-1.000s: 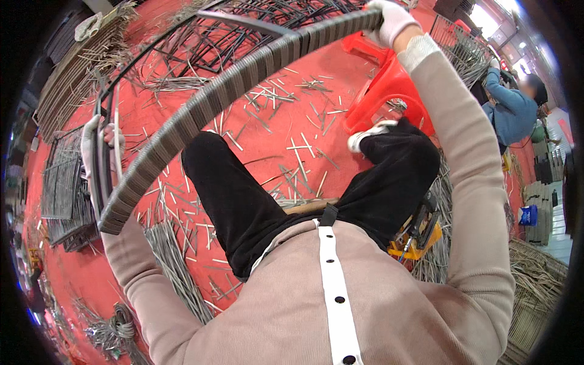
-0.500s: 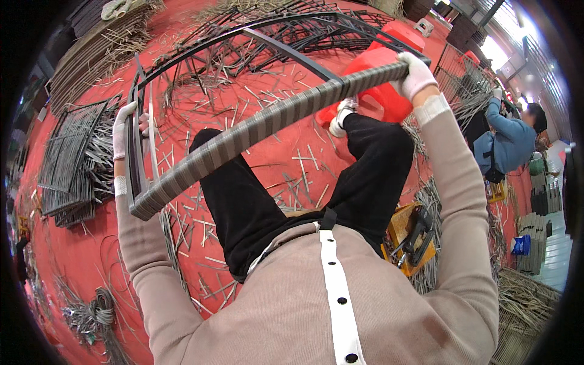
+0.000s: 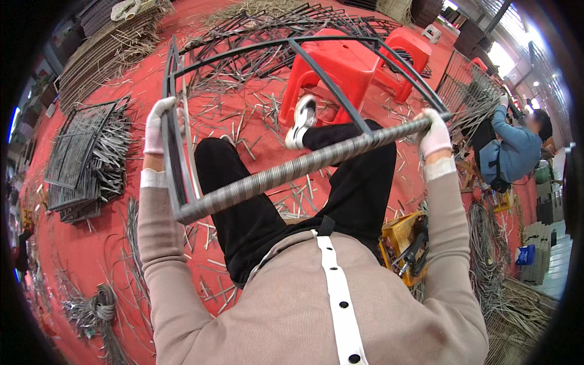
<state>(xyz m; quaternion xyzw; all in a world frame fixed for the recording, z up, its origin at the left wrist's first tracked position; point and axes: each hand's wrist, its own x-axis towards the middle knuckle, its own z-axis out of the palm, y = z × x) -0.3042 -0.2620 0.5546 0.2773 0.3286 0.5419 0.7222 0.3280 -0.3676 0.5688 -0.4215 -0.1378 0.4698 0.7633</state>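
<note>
A dark metal frame (image 3: 330, 87) hangs over my lap. Its near bar (image 3: 304, 159) is wrapped in grey strips, blurred by motion; the far and cross bars are bare. My left hand (image 3: 162, 125), in a white fingertip-showing glove, is closed around the frame's left side bars. My right hand (image 3: 434, 132), gloved too, grips the right corner by the end of the wrapped bar. My black-trousered legs (image 3: 234, 194) are spread beneath it.
Two red plastic stools (image 3: 340, 52) stand beyond my feet. Loose strips litter the red floor, with stacked metal frames (image 3: 82, 152) on the left. A yellow box (image 3: 396, 234) holding black tools sits by my right hip. A person in blue (image 3: 514, 152) works at the right.
The frame has shifted toward me and right on its left side, its right corner lower. My left hand moved right, my right hand down. The stools show more fully.
</note>
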